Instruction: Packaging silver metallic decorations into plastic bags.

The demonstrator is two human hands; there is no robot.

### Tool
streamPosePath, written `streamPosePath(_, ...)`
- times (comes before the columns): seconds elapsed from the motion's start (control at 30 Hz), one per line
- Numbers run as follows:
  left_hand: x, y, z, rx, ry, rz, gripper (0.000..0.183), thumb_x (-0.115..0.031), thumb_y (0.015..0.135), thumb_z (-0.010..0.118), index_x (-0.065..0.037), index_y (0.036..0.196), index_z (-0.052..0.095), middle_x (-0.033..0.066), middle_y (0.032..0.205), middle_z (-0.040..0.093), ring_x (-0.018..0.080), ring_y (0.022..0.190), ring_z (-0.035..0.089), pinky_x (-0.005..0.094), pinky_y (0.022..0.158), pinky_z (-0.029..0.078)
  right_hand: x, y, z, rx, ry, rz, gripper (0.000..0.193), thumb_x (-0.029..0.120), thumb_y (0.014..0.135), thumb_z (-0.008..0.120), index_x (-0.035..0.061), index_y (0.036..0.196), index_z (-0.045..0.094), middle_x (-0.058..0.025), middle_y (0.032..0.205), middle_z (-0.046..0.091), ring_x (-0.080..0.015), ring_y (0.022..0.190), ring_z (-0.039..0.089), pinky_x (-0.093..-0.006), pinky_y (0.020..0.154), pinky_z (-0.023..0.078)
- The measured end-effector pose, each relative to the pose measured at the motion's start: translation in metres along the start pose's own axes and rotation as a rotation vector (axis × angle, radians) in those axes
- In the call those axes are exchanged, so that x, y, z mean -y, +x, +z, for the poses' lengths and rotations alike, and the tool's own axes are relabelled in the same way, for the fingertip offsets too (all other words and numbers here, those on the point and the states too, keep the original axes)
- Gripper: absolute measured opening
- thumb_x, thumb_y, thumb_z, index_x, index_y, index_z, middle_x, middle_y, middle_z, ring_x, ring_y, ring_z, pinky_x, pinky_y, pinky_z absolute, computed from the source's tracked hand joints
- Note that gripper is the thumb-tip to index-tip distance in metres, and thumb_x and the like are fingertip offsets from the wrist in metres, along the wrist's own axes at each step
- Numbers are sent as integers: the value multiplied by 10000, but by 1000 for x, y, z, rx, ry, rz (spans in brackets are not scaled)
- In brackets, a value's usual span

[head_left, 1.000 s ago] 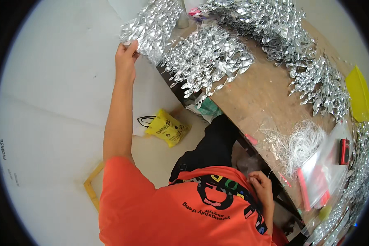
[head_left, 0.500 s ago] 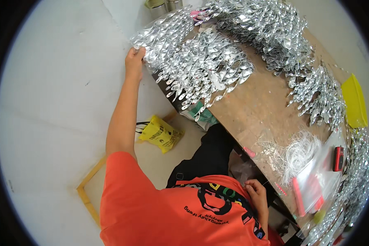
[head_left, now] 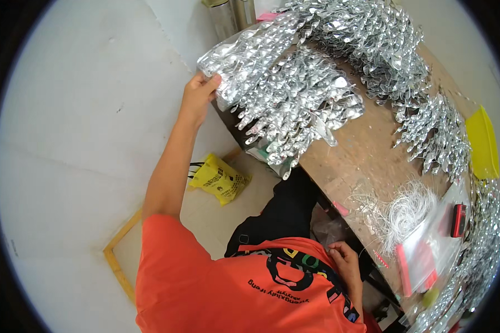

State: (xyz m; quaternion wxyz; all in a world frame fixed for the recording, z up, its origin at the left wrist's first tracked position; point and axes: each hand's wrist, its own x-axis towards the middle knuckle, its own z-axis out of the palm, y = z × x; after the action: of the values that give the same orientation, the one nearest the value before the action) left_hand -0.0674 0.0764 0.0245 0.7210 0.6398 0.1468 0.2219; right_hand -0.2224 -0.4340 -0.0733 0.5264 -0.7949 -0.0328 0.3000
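Half a second on, and left hand [head_left: 199,95] carried further over toward the bench [head_left: 361,161], fingers and thumb pinched on the near corner of the silver foil packet bundle [head_left: 283,94]. Bundle now lying mostly on the wooden top, lower fringe hanging past the bench's front edge. Right hand [head_left: 345,262] low by the lap, fingers loosely curled, nothing clearly gripped; touching the orange shirt [head_left: 216,288]. More foil heaps [head_left: 428,127] crowding the far side; bare wood between them and the white string tangle [head_left: 405,211]. Off the bench edge, open pale floor to the left, only a yellow bag [head_left: 219,178] lying there.
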Motion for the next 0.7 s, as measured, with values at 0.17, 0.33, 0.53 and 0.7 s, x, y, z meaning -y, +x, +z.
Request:
streamPosePath(0.17, -8, -9, 15, 20, -62, -43, 274, -158, 895, 645, -26, 1127, 581, 50, 1005, 622, 137, 883, 608, 293, 794, 513, 19, -4, 7, -18, -22, 21, 118, 42, 898, 580, -11, 996, 617, -30, 867, 646, -89, 812, 587, -240, 748, 470)
streamPosePath(0.33, -4, 9, 7, -55, -248, 59, 227, -134, 901, 629, -25, 1095, 585, 41, 994, 621, 147, 883, 610, 304, 789, 524, 10, -2, 5, -23, -27, 3, 117, 47, 895, 588, -13, 990, 620, -33, 855, 646, -90, 814, 584, -241, 751, 468)
streamPosePath(0.53, -28, 32, -7, -310, -168, 223, 165, -112, 903, 616, -39, 1049, 592, 11, 931, 595, 91, 782, 544, 246, 681, 448, 11, -6, 6, -46, -46, -16, 118, 51, 890, 595, -12, 985, 626, -28, 857, 646, -86, 813, 576, -235, 749, 464)
streamPosePath(0.7, 13, 65, -13, -271, -221, 215, 145, -101, 901, 615, -42, 1031, 589, 18, 939, 600, 107, 801, 560, 258, 691, 464, 4, -3, 8, -75, -43, -29, 126, 68, 882, 620, 7, 988, 648, -58, 842, 670, -104, 783, 609, -250, 723, 484)
